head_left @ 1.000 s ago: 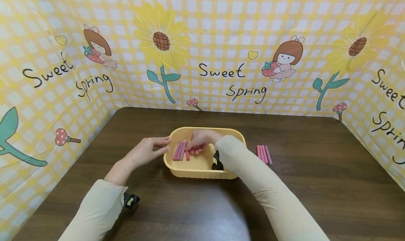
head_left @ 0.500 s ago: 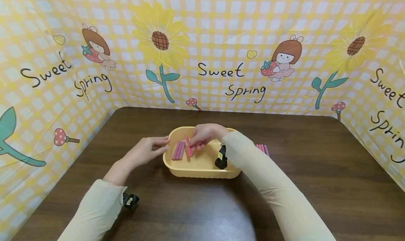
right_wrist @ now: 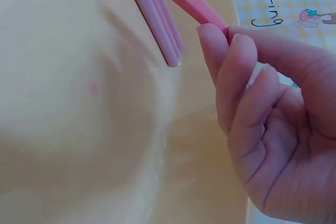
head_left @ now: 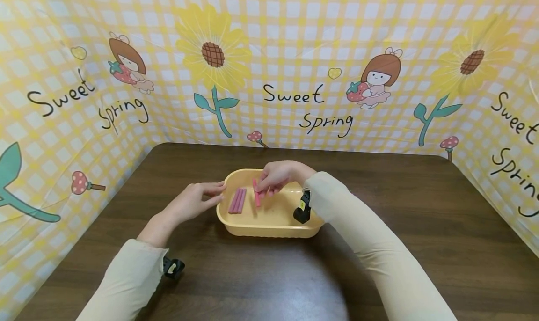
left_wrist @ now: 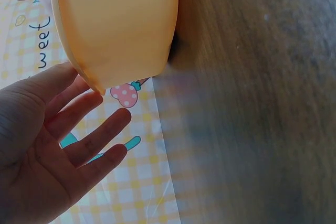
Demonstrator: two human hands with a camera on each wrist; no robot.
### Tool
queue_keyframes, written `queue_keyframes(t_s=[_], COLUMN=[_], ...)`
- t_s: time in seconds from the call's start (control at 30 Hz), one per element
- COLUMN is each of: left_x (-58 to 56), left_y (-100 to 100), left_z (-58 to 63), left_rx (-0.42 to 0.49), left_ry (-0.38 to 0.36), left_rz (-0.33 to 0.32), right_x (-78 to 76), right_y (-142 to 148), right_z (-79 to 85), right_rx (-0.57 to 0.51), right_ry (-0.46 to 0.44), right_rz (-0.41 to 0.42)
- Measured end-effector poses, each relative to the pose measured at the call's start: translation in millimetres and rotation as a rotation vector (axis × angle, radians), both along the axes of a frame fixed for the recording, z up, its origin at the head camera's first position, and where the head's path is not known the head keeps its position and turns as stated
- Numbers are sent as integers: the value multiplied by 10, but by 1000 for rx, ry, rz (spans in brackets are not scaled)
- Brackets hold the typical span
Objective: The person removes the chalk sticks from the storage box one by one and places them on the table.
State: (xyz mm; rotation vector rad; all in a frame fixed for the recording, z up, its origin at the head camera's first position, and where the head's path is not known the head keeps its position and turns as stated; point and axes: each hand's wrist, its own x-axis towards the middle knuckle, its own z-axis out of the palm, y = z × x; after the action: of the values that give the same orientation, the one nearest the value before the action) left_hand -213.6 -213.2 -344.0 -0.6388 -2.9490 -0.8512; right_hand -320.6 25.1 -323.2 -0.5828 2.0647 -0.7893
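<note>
My right hand (head_left: 275, 176) is over the yellow plastic basket (head_left: 269, 230) and pinches a pink stick (head_left: 258, 199) between thumb and fingertips. The stick is flat-sided, like a piece of chalk; the right wrist view shows its free end pointing away from the fingers (right_wrist: 239, 59). Several mauve sticks (head_left: 237, 201) lie side by side at the basket's left end. My left hand (head_left: 193, 201) is at the left end of the basket, its fingertips right at the rim. In the left wrist view its fingers (left_wrist: 97, 137) are spread and loosely bent.
The basket stands on a dark brown wooden table (head_left: 404, 208). A yellow checked cloth (head_left: 294, 45) with printed flowers and lettering hangs behind and on both sides. Black wrist cameras (head_left: 173, 268) are strapped at the sleeves. My right sleeve (head_left: 379, 241) crosses over the table's right side.
My right hand has lifted the pink stick away from the mauve sticks and moved it up and to the right. The right arm now hides the sticks on the table. My left hand stays at the rim.
</note>
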Motion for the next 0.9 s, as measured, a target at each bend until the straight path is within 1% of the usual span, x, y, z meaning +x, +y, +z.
queue_keyframes(t_s=[0.17, 0.43, 0.7, 0.9], left_x=[-7, -5, -2, 2], left_y=[-6, -4, 7, 5], left_z=[-11, -9, -12, -4], left_rx=[3, 8, 11, 4], left_ry=[6, 4, -25, -18], left_rz=[-3, -1, 12, 11], right_x=[1, 27, 58, 83], right_y=[97, 233, 361, 479], right_z=[43, 85, 116, 140], right_rx=[-11, -6, -20, -23], right_ry=[-17, 3, 5, 6], right_rz=[-20, -29, -51, -61])
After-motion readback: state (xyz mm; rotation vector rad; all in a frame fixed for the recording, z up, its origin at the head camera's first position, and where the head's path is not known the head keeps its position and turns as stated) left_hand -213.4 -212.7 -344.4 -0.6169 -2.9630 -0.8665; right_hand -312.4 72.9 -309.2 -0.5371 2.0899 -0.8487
